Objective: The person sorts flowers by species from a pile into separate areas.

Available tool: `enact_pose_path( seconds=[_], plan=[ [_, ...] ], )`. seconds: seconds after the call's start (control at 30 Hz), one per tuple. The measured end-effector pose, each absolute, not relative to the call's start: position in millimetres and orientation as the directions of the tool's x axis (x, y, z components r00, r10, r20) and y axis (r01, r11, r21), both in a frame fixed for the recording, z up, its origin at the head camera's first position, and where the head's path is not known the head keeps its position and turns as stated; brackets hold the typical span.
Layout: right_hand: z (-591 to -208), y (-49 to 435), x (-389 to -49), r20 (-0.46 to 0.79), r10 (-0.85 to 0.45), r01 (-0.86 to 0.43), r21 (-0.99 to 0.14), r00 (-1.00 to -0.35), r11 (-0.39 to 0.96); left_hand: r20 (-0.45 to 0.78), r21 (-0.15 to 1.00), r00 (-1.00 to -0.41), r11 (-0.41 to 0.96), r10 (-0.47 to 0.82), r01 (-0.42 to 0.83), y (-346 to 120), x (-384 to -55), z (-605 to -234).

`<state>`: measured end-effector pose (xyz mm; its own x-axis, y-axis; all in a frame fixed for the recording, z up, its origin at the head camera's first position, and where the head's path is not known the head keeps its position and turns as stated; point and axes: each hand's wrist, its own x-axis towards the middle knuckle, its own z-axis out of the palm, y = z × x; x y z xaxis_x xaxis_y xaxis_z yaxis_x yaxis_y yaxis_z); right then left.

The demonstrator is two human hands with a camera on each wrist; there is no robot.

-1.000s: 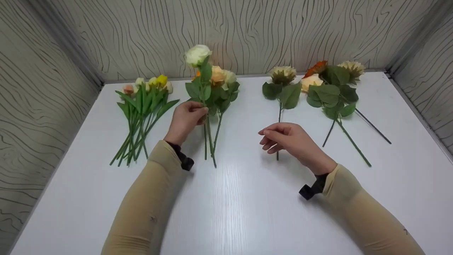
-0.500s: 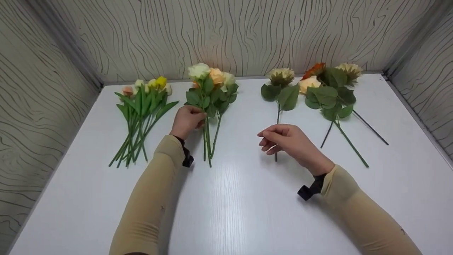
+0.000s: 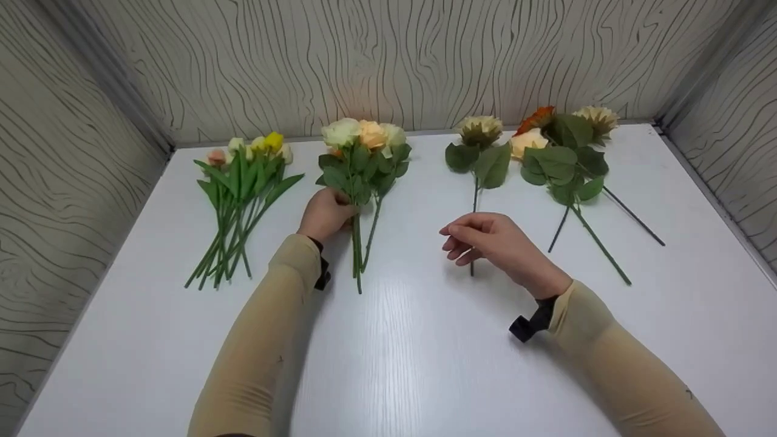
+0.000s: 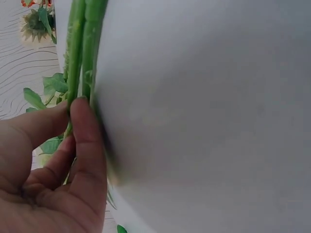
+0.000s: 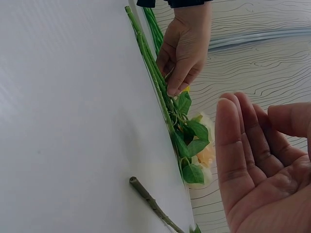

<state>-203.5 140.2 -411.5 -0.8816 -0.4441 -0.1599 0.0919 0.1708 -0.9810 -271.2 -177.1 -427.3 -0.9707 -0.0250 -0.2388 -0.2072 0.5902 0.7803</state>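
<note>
My left hand (image 3: 326, 213) pinches the green stem of a white rose (image 3: 341, 132), low over the table among the middle bunch. A peach rose (image 3: 373, 135) and another pale rose (image 3: 394, 141) lie close beside it, their leaves overlapping. In the left wrist view, thumb and forefinger meet at a green stem (image 4: 74, 58), with a second stem running alongside. Nothing is in my right hand (image 3: 490, 240); its fingers are loosely bent over the stem of a single cream flower (image 3: 480, 130). The right wrist view shows its palm (image 5: 272, 184) bare.
Left of the roses lies a bunch of tulips (image 3: 243, 176) with crossed stems. At the right, several flowers, among them a rust-orange one (image 3: 535, 120) and a peach one (image 3: 528, 143), fan out. A patterned wall (image 3: 413, 67) stands behind the white table (image 3: 364, 364).
The white rose has come down from above the bunch to lie level with the other roses, my left hand lowering with it. My right hand has barely moved.
</note>
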Motion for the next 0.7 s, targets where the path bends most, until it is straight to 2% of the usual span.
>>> enact_pose_path(
  seconds=[0.17, 0.43, 0.7],
  plan=[
    [-413.5, 140.1, -204.8, -0.168, -0.442, 0.098, -0.979, -0.881, 0.177, -0.251, 0.768, -0.968, 0.606, -0.013, -0.207, -173.5, -270.0, -426.6],
    [-413.7, 141.7, -205.9, -0.174, -0.440, 0.102, -0.978, -0.881, 0.183, -0.238, 0.681, -0.971, 0.710, -0.017, -0.180, -174.8, -272.4, -425.9],
    [-417.0, 145.7, -208.9, -0.184, -0.427, 0.108, -0.974, -0.885, 0.197, -0.247, 0.673, -0.969, 0.716, -0.018, -0.185, -177.2, -272.5, -423.6]
  ],
)
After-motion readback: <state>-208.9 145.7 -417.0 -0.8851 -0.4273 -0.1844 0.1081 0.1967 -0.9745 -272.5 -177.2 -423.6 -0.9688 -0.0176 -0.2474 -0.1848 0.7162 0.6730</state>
